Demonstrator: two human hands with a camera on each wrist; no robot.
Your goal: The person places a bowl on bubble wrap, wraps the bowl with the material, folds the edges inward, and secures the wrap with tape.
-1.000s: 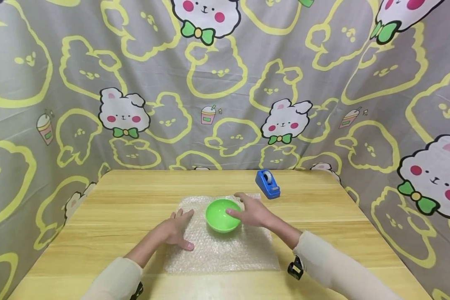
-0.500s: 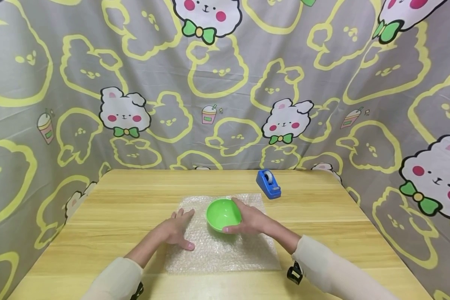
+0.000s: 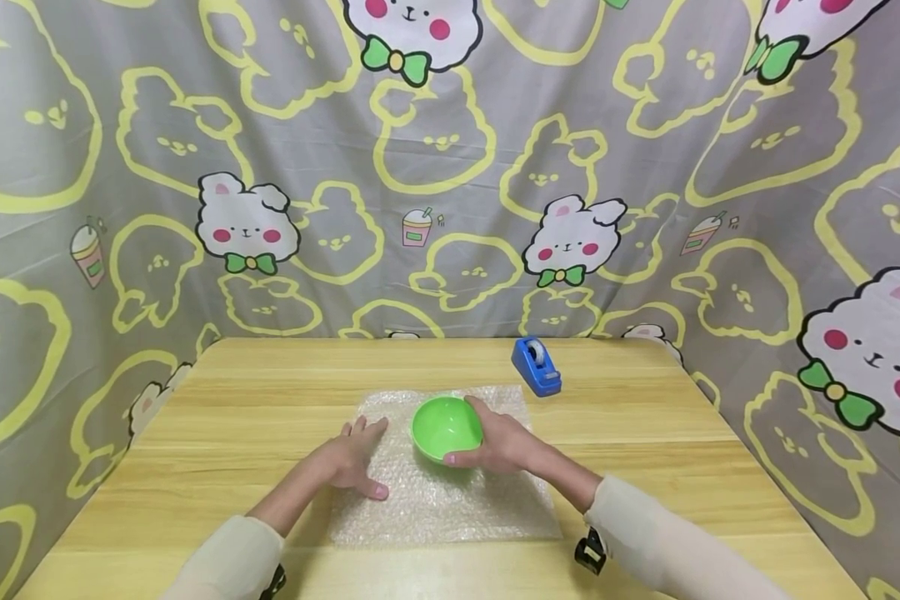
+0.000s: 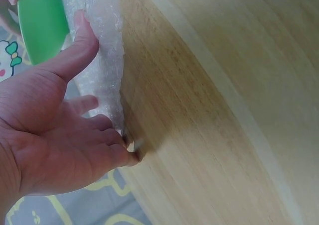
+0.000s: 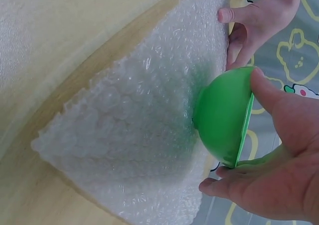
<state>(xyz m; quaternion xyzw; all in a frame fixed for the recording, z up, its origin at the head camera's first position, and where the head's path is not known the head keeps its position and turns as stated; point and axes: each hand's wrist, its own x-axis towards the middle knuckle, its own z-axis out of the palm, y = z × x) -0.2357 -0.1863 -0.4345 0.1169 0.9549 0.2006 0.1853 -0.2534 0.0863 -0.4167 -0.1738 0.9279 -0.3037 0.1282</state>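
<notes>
A bright green bowl (image 3: 442, 429) stands upright near the middle of a flat sheet of bubble wrap (image 3: 435, 517). My right hand (image 3: 504, 440) grips its right side, thumb at the near rim and fingers round the far side. In the right wrist view the bowl (image 5: 224, 118) has its foot down on the wrap, the thumb touching its rim. To the left, my left hand (image 3: 351, 460) rests with spread fingers at the sheet's left edge, apart from the bowl. The left wrist view shows that hand's palm (image 4: 70, 135) at the edge of the wrap (image 4: 104, 70), holding nothing.
Behind the wrap, to the right, sits a blue tape dispenser (image 3: 537, 367) with a roll in it. All this lies on a light wooden table (image 3: 270, 400). A grey curtain (image 3: 315, 150) with cartoon prints hangs round the back and sides.
My right thumb has moved from inside the bowl to its near rim, and the fingers have closed in on the far side. The bowl and my left hand have stayed put.
</notes>
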